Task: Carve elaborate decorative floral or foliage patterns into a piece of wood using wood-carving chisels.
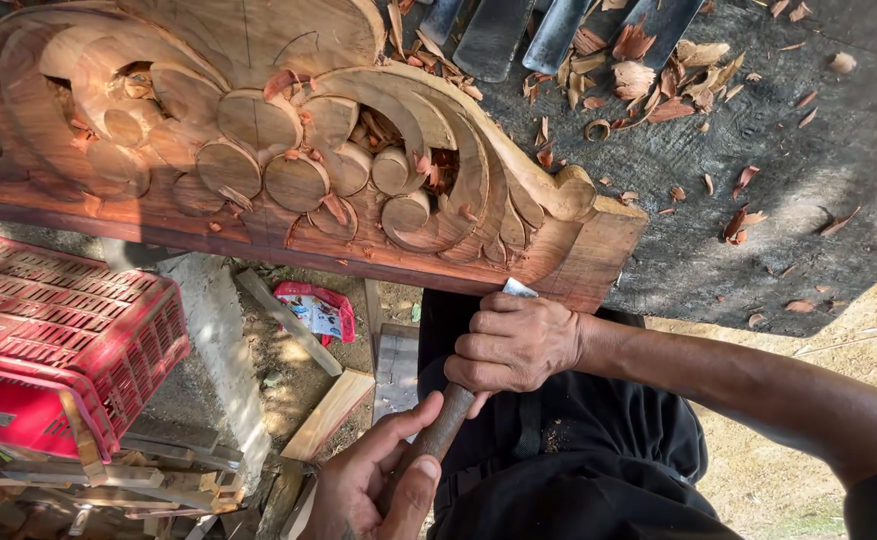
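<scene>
A reddish-brown carved wood panel (258, 150) with scrolls and round knobs lies on a dark workbench (758, 200). My right hand (513, 345) grips a chisel (438, 435) high up near the blade. The metal tip of the chisel sits against the panel's lower edge, near its right corner. My left hand (373, 485) cups the butt of the chisel's dark wooden handle from below, thumb alongside it. Most of the blade is hidden inside my right fist.
Several other chisel blades (518, 35) lie at the top of the bench among wood shavings (658, 80). A red plastic crate (58, 340) stands at the left. Wood planks (328, 410) and a red-and-white packet (313, 308) lie on the ground below.
</scene>
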